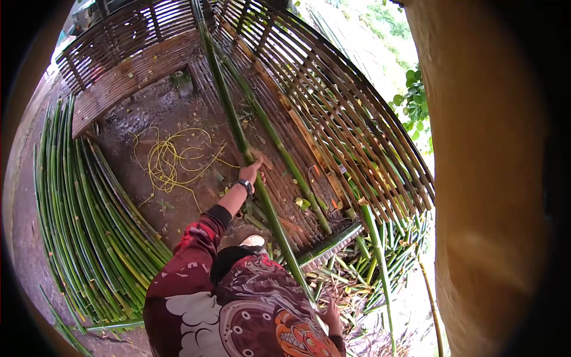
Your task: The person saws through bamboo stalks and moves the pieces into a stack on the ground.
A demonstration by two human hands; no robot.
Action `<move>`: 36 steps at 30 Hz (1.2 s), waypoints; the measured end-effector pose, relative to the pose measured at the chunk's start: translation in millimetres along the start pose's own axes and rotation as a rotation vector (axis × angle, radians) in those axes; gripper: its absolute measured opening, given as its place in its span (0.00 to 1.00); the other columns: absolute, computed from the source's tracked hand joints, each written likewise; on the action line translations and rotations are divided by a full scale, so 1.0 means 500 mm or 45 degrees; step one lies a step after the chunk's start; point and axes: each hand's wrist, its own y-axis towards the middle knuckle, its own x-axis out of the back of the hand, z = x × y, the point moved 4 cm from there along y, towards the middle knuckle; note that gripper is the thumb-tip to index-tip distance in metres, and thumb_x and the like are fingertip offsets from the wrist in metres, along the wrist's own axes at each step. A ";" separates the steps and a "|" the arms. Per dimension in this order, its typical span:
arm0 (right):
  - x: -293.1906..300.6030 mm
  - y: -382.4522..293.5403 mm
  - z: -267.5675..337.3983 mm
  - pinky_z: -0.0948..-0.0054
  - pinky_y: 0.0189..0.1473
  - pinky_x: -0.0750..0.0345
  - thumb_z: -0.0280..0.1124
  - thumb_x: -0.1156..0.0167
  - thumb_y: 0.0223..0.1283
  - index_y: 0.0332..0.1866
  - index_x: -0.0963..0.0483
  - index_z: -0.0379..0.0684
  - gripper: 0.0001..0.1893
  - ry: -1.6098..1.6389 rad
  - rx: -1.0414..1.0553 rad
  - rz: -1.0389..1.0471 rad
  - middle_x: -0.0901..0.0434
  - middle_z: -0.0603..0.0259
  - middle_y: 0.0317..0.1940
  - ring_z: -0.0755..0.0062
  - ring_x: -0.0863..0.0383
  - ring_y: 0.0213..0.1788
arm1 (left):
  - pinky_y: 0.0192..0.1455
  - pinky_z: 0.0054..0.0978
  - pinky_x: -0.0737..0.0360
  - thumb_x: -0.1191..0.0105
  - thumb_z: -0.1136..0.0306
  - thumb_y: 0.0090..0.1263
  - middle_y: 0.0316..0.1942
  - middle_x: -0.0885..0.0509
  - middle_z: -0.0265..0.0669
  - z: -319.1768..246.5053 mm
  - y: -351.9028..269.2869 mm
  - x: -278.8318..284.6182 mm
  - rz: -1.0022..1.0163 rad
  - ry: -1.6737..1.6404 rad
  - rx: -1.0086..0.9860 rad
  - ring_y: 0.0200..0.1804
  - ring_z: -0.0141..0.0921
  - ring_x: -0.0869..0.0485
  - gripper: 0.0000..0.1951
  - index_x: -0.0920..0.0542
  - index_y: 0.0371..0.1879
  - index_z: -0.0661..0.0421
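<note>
A long green bamboo pole (221,93) runs from the top of the view down past my body on the right. My left hand (252,173), with a dark watch at the wrist, is closed around it near mid-length. Low in the view, my right hand (331,315) is beside the pole's near part; whether its fingers grip the pole is hidden. A second, thinner bamboo pole (277,139) leans over the slatted bamboo bench seat (292,203) to the right of the held one.
Split green bamboo strips (96,223) are piled at left. Tangled yellow cord (167,160) lies on the dirt floor (134,111). A slatted bamboo backrest (339,111) curves around the right. Cut bamboo pieces (397,267) and shavings litter the ground beyond the bench's near end.
</note>
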 end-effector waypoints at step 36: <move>0.114 0.441 0.383 0.45 0.41 0.18 0.66 0.23 0.43 0.51 0.21 0.40 0.41 0.051 -0.237 -0.018 0.13 0.40 0.36 0.38 0.12 0.42 | 0.82 0.55 0.42 0.37 0.65 0.64 0.74 0.30 0.46 0.089 0.005 -0.128 0.606 2.083 -1.024 0.81 0.48 0.39 0.39 0.34 0.78 0.48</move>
